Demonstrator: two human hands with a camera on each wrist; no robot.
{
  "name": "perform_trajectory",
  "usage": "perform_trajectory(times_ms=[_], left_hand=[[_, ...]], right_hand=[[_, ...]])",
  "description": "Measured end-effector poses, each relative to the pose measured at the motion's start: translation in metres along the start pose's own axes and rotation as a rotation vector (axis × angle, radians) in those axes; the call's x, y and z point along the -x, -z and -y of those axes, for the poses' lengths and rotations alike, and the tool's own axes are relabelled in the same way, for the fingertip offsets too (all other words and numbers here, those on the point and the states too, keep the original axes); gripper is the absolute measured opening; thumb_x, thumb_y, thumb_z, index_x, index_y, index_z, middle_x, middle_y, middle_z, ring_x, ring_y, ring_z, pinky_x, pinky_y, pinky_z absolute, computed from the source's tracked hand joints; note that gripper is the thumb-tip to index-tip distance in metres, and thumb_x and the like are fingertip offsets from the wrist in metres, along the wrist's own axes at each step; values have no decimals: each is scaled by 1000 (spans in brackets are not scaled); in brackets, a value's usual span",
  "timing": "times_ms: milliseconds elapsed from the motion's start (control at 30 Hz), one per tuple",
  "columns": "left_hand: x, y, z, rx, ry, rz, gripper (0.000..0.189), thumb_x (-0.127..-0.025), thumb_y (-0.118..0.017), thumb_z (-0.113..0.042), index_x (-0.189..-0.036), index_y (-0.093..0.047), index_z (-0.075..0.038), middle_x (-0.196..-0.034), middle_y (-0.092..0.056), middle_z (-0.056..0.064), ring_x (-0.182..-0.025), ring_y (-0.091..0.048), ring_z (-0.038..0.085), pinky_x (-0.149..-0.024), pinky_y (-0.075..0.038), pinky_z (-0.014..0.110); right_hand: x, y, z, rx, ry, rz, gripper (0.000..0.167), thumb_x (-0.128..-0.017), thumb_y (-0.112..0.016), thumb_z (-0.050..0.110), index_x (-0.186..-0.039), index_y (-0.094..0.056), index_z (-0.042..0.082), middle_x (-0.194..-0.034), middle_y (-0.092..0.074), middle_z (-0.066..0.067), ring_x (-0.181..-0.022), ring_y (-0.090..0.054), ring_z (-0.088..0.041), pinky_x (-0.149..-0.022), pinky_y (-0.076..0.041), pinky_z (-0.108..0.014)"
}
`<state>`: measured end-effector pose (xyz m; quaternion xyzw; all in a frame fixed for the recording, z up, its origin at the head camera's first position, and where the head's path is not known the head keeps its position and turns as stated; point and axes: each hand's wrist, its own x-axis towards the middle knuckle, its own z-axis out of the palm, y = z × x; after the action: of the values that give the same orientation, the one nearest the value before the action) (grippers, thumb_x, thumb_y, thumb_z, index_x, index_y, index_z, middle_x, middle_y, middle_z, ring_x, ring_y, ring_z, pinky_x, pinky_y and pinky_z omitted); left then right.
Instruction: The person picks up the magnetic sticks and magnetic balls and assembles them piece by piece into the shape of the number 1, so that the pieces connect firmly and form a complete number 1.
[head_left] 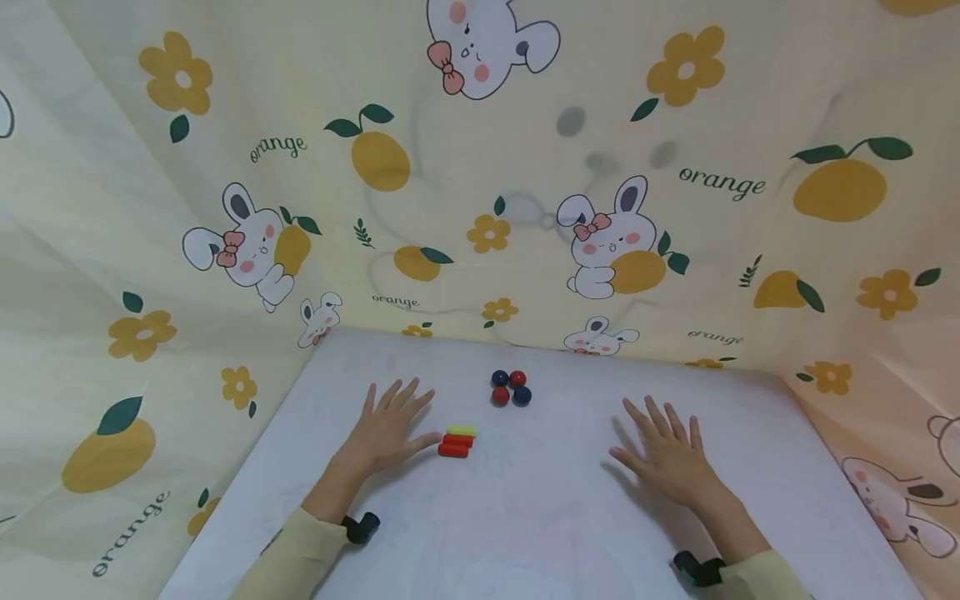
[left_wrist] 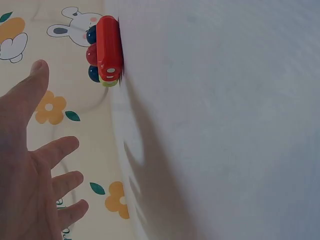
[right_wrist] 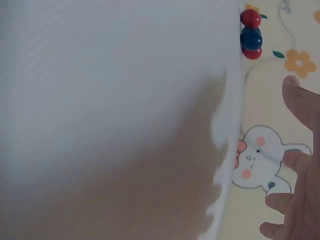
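My left hand (head_left: 384,435) hovers over the left side of the table, fingers spread and holding nothing. Its thumb tip overlaps the edge of a small group of rods in the head view: a yellow-green rod (head_left: 462,432) at the back and two red rods (head_left: 454,451) in front, lying side by side. Behind them, two red balls (head_left: 500,397) and two dark blue balls (head_left: 522,396) sit in a tight square. On the right, my right hand (head_left: 670,457) is raised above the table with its fingers spread, well apart from the balls and rods.
The white table (head_left: 555,500) meets a cream cloth backdrop (head_left: 450,217) printed with rabbits and oranges at the back and both sides. A dark wrist strap piece (head_left: 362,528) shows by the left sleeve, another (head_left: 697,569) by the right.
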<state>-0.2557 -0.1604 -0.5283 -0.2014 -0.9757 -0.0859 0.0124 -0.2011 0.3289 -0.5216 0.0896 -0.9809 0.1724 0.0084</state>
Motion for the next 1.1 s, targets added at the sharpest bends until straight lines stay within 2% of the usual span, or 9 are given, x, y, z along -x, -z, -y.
perform_trajectory(times_ms=[200,500,633,833,1100], left_hand=[[-5,-5,-4,6,-7,-17,83,-99,-55,-74,-165,-43,-24,-175,-31,12,-161,-25,43,-125,-9,73],[-18,-9,-9,22,-30,30,84,-100,-52,-75,-166,-41,-25,-176,-30,11,-162,-25,41,-126,-11,72],[-22,-10,-12,24,-41,42,81,-100,-53,-74,-165,-43,-26,-175,-31,11,-161,-27,40,-126,-14,71],[-26,-8,-18,67,-49,75,81,-100,-57,-72,-165,-43,-26,-175,-32,11,-160,-29,39,-128,-13,67],[-33,-11,-20,60,-64,111,77,-102,-57,-69,-165,-45,-26,-173,-36,9,-160,-31,33,-129,-15,64]], right_hand=[[-7,-1,12,3,23,-8,89,-101,-65,63,-170,-29,21,-175,-16,-27,-158,-9,-60,-120,5,-79],[-22,-11,20,44,70,-23,88,-100,-67,62,-169,-32,19,-173,-23,-28,-156,-18,-59,-120,-3,-80],[-29,-17,21,37,80,-8,89,-100,-66,63,-170,-31,19,-174,-23,-27,-157,-18,-58,-121,-4,-79],[-38,-24,26,28,88,10,89,-100,-66,63,-169,-32,19,-174,-24,-26,-157,-19,-57,-121,-6,-79],[-49,-32,31,7,100,37,89,-100,-65,64,-170,-31,21,-174,-24,-25,-157,-21,-56,-122,-8,-78]])
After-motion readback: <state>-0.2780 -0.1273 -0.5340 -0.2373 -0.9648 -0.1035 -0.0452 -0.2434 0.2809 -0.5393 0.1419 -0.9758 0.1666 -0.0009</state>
